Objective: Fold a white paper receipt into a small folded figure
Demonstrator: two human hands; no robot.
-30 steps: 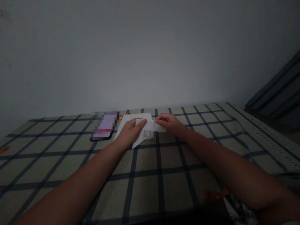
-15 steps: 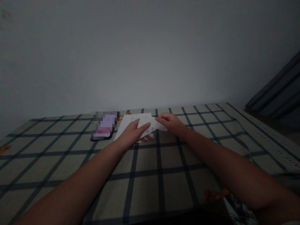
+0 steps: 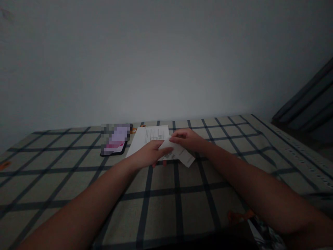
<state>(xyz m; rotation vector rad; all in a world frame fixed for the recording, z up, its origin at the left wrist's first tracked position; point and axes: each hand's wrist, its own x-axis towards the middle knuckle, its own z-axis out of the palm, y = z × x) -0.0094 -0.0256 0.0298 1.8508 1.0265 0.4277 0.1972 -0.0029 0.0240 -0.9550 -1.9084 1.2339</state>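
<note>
Left grip: the left hand (image 3: 149,154) pinches the slip (image 3: 180,155) at its left end, thumb on top, fingertips showing under the paper.
Right grip: the right hand (image 3: 187,139) is closed on the slip's far edge, fingers curled down over it; the two hands almost touch.
Slip: a small white piece of paper with faint print too small to read. It is held between both hands, just in front of the sheet's near right corner. Its free right corner points down and to the right, close to the cloth; whether it touches the cloth cannot be told.
Sheet: a larger white sheet (image 3: 148,136) with lines of print lies flat on the cloth, partly hidden by the left hand.
Phone: a dark phone (image 3: 116,140) with a blurred, lit pinkish screen lies just left of the sheet, flat on the cloth.
Cloth: a pale cloth (image 3: 161,201) with a dark grid of lines lies under the sheet and spreads wide on every side of it.
Arms: both bare forearms run from the lower corners in toward the sheet.
Wall: a plain grey wall (image 3: 156,59) rises right behind the sheet.
Light: the room is dim.
</note>
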